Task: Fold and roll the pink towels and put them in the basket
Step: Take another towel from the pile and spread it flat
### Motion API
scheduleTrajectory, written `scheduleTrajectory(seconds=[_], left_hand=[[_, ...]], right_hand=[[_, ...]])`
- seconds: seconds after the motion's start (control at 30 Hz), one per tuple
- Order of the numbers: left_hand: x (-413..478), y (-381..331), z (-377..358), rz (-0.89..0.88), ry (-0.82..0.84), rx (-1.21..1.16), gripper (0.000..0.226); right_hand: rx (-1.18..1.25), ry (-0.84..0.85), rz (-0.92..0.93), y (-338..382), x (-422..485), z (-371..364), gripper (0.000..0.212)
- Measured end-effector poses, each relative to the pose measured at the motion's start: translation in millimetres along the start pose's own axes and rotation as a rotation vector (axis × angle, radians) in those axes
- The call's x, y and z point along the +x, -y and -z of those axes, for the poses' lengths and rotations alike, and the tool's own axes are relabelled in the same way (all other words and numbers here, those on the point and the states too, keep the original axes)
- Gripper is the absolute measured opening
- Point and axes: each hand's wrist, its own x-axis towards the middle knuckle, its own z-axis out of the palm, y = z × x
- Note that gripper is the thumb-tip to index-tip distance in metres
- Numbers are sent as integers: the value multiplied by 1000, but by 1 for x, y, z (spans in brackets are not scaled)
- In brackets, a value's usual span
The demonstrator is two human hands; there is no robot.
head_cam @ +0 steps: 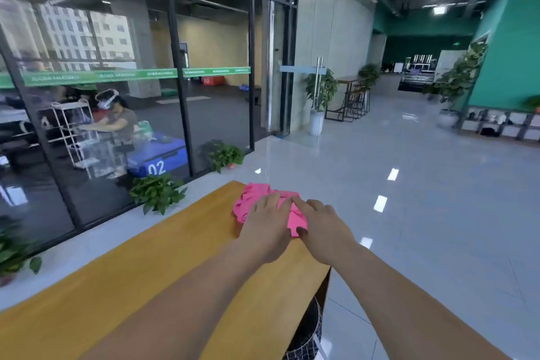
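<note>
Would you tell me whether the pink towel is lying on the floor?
No, the pink towel lies crumpled on the wooden table.

Bright overhead light, floor (409, 184) glare

Looks forward and slightly down from head height, along the yellow table (163, 272) toward its far end. Sits close above both outstretched forearms, left hand (264, 229) and right hand (324, 232) near mid-frame. Takes in, wide-angled, the glass wall (117, 114) at left and the tiled floor (423, 190) at right.
</note>
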Motion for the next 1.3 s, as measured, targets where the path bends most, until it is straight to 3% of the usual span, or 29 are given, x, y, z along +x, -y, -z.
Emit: scheduleTrajectory(seconds=[0.6,0.8,0.97,1.13,1.3], left_hand=[[195,61,-206,207,294,4,74],[245,84,-274,366,457,10,80],[289,114,-304,508,510,125,85],[303,137,-333,655,592,73,99],[288,125,-353,652,646,34,89]], right_hand=[[0,263,120,-158,234,-168,74],[13,422,200,-208,312,-241,80],[-2,430,328,-227,379,-294,88],[57,519,340,-233,402,-318,95],[77,574,384,-250,387,-339,91]])
